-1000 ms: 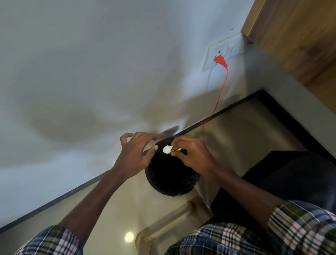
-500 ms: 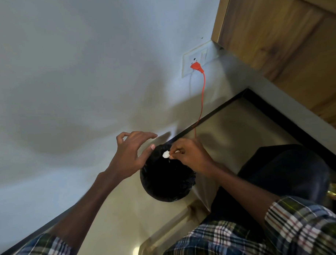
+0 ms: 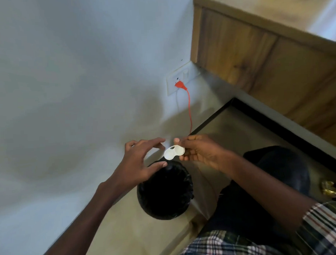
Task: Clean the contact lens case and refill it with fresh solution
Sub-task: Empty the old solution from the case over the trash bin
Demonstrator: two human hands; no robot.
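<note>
Two hands are up over a black bin (image 3: 165, 192). The right hand (image 3: 200, 151) pinches the white contact lens case (image 3: 173, 152) by one end, with fingers curled round it. The case sticks out to the left of that pinch, in the air, just above the far rim of the bin. The left hand (image 3: 139, 162) is spread wide, fingers straight, holding nothing. Its fingertips are just beside the free end of the case, and I cannot tell if they touch it. Past the pinch, an orange cord (image 3: 189, 111) hangs from a plug (image 3: 180, 84) in the wall socket (image 3: 178, 79).
</note>
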